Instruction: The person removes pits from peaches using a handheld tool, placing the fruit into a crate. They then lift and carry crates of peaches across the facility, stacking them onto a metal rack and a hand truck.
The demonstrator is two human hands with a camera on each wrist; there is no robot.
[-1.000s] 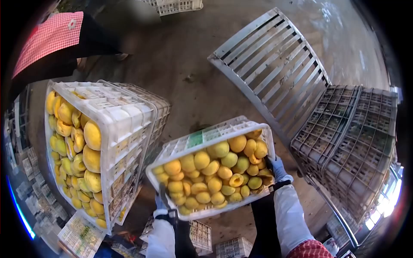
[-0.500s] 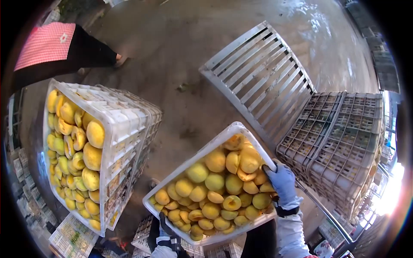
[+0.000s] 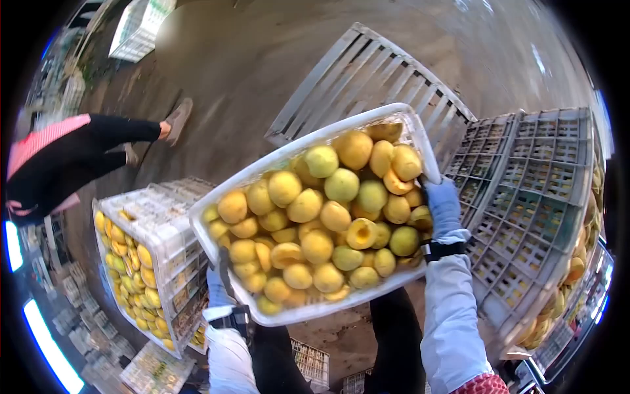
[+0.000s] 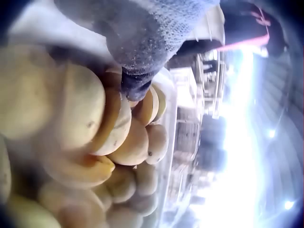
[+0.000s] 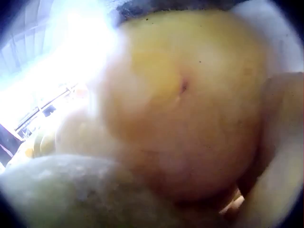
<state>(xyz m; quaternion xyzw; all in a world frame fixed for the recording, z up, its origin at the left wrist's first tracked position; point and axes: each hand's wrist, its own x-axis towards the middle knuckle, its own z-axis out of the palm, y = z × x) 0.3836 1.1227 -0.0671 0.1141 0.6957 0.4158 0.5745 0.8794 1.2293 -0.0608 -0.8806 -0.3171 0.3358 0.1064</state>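
A white plastic crate [image 3: 230, 189] full of yellow peaches [image 3: 317, 246], some of them halved, is held up in front of me with its open top toward the head camera. My gloved left hand [image 3: 215, 285] grips its left end. On its right end, my right hand [image 3: 443, 205] holds the rim near the corner. In the left wrist view the dark-tipped glove [image 4: 147, 42] curls over the rim beside several peach halves [image 4: 114, 121]. One large peach [image 5: 190, 109] fills most of the right wrist view, hiding the right fingers.
To the left stands a crate stack [image 3: 174, 226] topped with peaches. Another stack [image 3: 525, 197] rises at the right. A metal slatted rack [image 3: 341, 79] lies beyond the held crate. At the far left, a person in dark trousers [image 3: 72, 157] is on the floor [image 3: 223, 85].
The held crate has risen toward the head camera and now overlaps the slatted rack. Both hands have kept their grip on it. The person at the left shows a leg stretched further out.
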